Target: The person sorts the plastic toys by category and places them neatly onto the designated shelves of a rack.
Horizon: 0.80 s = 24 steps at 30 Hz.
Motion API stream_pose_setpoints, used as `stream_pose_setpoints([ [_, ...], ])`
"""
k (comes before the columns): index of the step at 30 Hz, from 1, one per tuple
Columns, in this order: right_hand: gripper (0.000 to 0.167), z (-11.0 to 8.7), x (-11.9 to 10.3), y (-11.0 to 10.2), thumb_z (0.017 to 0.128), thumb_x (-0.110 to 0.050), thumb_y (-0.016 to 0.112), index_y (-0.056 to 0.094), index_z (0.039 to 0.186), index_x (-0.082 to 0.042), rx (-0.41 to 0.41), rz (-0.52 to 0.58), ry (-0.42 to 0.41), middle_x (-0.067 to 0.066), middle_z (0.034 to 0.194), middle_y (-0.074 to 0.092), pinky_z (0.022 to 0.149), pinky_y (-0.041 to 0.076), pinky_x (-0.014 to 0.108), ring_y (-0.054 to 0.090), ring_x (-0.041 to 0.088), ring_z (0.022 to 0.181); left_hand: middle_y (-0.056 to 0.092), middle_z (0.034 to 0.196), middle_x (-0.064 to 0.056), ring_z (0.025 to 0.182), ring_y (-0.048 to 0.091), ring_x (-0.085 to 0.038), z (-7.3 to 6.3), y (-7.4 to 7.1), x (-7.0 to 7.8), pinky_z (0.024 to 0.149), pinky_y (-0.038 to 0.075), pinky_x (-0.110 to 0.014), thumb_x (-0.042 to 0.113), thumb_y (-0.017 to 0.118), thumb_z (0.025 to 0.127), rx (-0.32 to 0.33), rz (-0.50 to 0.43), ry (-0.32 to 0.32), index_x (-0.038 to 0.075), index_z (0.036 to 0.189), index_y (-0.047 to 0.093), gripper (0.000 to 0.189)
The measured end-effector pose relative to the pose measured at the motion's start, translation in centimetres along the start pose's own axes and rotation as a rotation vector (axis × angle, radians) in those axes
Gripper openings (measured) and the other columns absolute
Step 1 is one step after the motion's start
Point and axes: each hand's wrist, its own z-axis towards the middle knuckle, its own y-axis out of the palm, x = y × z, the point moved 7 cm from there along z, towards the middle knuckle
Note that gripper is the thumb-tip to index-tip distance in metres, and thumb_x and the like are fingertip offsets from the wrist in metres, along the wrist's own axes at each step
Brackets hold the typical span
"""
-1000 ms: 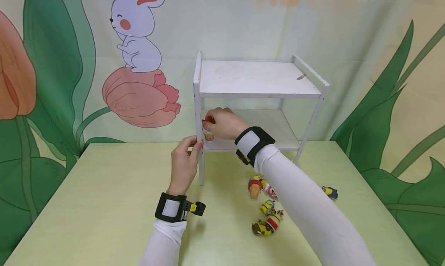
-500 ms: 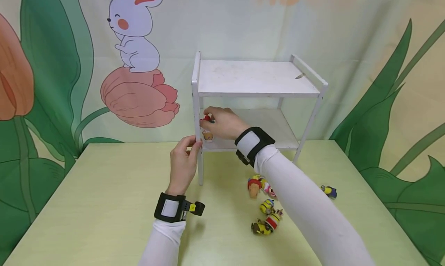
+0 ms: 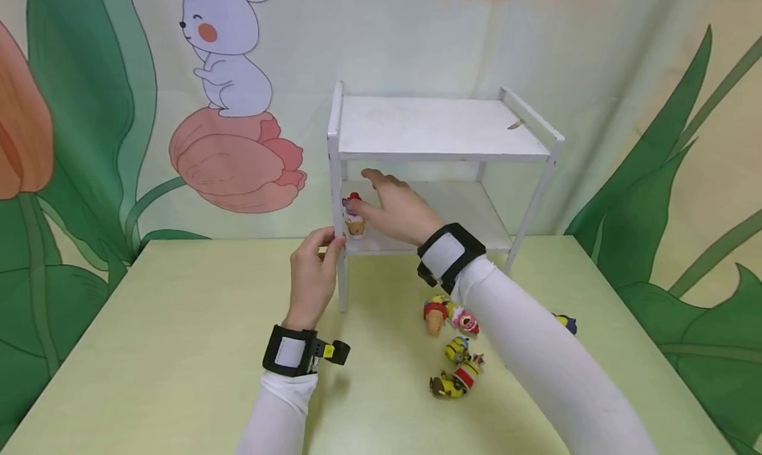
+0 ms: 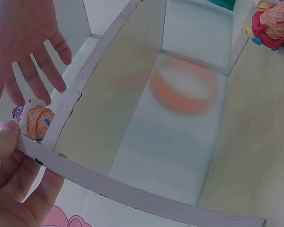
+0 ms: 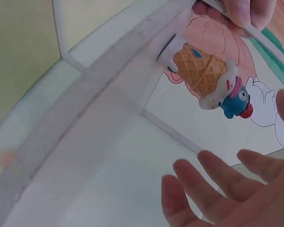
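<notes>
"White-sleeved, the right hand (image 3: pixel 406 210) spread wide, holding nothing, beside the ice-cream figurine (image 3: pixel 355 225), upright at the front-left corner of the lower shelf (image 3: pixel 467 210)."

"And the left hand (image 3: pixel 311 280)?"

"Pinched the front-left post (image 3: pixel 343 283), presumably for steadiness. Toys (image 3: pixel 456 350) lay on the tabletop (image 3: pixel 202 336)."

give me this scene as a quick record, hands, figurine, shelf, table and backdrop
left hand: pinches the shelf unit's left front post
right hand: fingers spread beside the ice-cream figurine, gripping nothing
ice-cream figurine: waffle cone, white top, blue head, red cap; upright at the lower shelf's left end
shelf unit: white, two tiers
lower shelf: bears the ice-cream figurine
table: other figurines in front of the shelf unit; one more past the right sleeve
backdrop: printed rabbit and tulips
</notes>
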Motion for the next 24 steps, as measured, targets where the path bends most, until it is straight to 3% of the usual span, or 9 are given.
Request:
stream_pose_setpoints([
  [6,0.064,-1.3,0.6,-0.4,0.099,-0.043,0.052,0.035,0.150,-0.008,0.107,0.033,0.008,0.015,0.142,0.049,0.100,0.043,0.044,0.048,0.031,0.127,0.067,0.106,-0.012,0.096,0.060,-0.022,0.0,-0.1,0.0,0.074,0.052,-0.036,0.012,0.060,0.097,-0.006,0.010,-0.015,0.000,0.115,0.066,0.023],
  [15,0.060,-4.2,1.9,-1.6,0.100,-0.040,0.054,0.037,0.149,-0.008,0.230,0.176,-0.022,0.015,0.142,0.049,0.102,0.040,0.044,0.046,0.028,0.129,0.067,0.107,-0.011,0.096,0.060,-0.022,0.1,0.0,0.1,0.075,0.052,-0.036,0.012,0.061,0.096,-0.007,0.007,-0.008,0.000,0.115,0.066,0.023],
  [24,0.047,-7.0,1.3,-1.7,0.101,-0.032,0.055,0.051,0.137,-0.002,0.341,0.120,-0.146,0.014,0.137,0.054,0.107,0.033,0.043,0.045,0.028,0.129,0.067,0.106,-0.011,0.094,0.060,-0.021,0.1,0.0,0.1,0.074,0.052,-0.035,0.012,0.061,0.096,-0.005,0.000,-0.002,-0.001,0.113,0.066,0.022],
])
